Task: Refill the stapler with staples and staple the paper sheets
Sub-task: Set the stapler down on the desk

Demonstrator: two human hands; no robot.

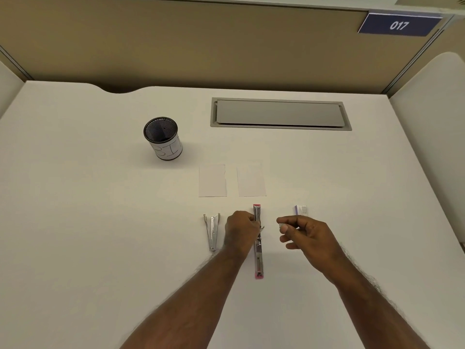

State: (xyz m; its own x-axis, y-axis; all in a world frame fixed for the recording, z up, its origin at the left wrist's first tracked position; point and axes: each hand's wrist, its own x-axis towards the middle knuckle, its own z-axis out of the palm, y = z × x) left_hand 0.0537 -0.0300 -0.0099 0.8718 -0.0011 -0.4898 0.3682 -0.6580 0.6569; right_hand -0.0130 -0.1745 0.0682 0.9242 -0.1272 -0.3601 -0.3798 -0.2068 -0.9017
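Note:
A pink stapler (258, 258) lies flipped fully open on the white desk, its metal channel facing up. My left hand (240, 230) grips it at the hinge from the left side. My right hand (305, 234) hovers just right of the stapler, pinching a small strip of staples (282, 225) between thumb and fingers. A small purple and white staple box (301, 210) stands behind my right hand. Two small paper sheets (212, 180) (251, 179) lie side by side beyond the stapler.
A metal staple remover (212, 231) lies left of my left hand. A black mesh cup (163, 138) labelled BIN stands at the back left. A grey cable hatch (279, 114) is set into the desk's far side. Partition walls enclose the desk.

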